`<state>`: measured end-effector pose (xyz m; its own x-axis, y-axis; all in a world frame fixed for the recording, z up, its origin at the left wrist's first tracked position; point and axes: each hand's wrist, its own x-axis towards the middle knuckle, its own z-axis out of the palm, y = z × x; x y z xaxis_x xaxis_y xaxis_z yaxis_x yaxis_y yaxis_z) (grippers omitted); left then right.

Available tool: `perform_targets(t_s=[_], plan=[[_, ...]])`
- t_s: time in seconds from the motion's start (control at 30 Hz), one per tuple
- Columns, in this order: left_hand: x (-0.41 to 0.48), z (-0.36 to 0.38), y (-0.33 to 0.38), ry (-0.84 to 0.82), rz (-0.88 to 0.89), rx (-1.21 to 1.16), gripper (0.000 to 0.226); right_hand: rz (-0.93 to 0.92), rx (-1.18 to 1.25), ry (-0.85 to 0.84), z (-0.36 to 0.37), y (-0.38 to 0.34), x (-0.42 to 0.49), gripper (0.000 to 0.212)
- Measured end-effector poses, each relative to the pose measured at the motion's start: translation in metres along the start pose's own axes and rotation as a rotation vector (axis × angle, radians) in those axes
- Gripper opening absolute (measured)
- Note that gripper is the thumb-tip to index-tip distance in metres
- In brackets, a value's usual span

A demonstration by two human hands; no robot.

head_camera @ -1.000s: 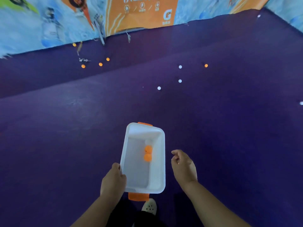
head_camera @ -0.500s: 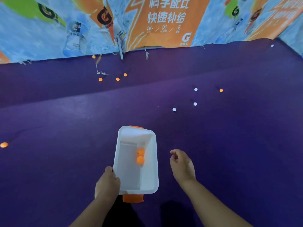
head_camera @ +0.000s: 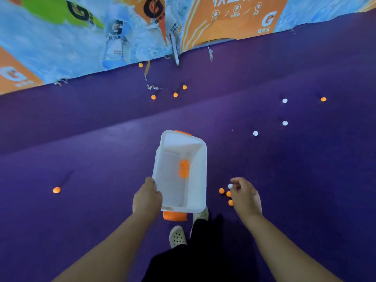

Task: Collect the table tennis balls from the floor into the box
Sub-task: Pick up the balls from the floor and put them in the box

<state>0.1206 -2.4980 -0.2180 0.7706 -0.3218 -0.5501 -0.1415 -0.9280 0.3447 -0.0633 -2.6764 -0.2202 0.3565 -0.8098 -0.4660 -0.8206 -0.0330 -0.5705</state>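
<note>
My left hand (head_camera: 147,197) grips the near left corner of a white box (head_camera: 200,180) with orange handles, held above the purple floor. Two orange balls (head_camera: 184,168) lie inside it. My right hand (head_camera: 245,195) hangs to the right of the box, fingers loosely curled, with nothing seen in it. Just left of that hand, down on the floor, lie a white ball (head_camera: 230,186) and three orange balls (head_camera: 221,190). More orange balls (head_camera: 175,95) lie near the wall, one orange ball (head_camera: 56,190) sits at the left, and white balls (head_camera: 255,133) are at the right.
A banner wall (head_camera: 122,37) with drink adverts runs along the far side, with torn strips (head_camera: 153,87) on the floor below it. My two shoes (head_camera: 177,236) and dark trousers show under the box. Another orange ball (head_camera: 323,99) lies far right.
The view has tilted down and shifted left. A cluster of balls has come into view by my right hand, and my feet now show. Both hands keep their pose, the box still held.
</note>
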Motion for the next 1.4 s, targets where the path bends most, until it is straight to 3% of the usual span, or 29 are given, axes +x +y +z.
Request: perform_targets(t_s=[0.27,0.43,0.7,0.97,1.2,1.4], plan=[[0.094,-0.034,0.045,-0.029,-0.001,-0.014,0.009,-0.024,0.008,-0.038,0.023,-0.084,0.083,0.029],[0.152,-0.058,0.063,-0.028,-0.050,-0.058,0.007,-0.130,-0.092,-0.063,0.029,-0.146,0.144,0.030],[0.205,-0.106,0.020,0.015,-0.214,-0.257,0.010,-0.314,-0.298,-0.201,0.087,-0.253,0.184,0.031],[0.220,-0.178,-0.128,0.070,-0.392,-0.438,0.013,-0.525,-0.424,-0.293,0.228,-0.368,0.130,0.030],[0.237,-0.252,-0.330,0.073,-0.565,-0.442,0.013,-0.627,-0.519,-0.418,0.419,-0.462,0.030,0.030],[0.251,-0.271,-0.490,0.141,-0.824,-0.609,0.016,-0.775,-0.589,-0.597,0.571,-0.505,-0.026,0.030]])
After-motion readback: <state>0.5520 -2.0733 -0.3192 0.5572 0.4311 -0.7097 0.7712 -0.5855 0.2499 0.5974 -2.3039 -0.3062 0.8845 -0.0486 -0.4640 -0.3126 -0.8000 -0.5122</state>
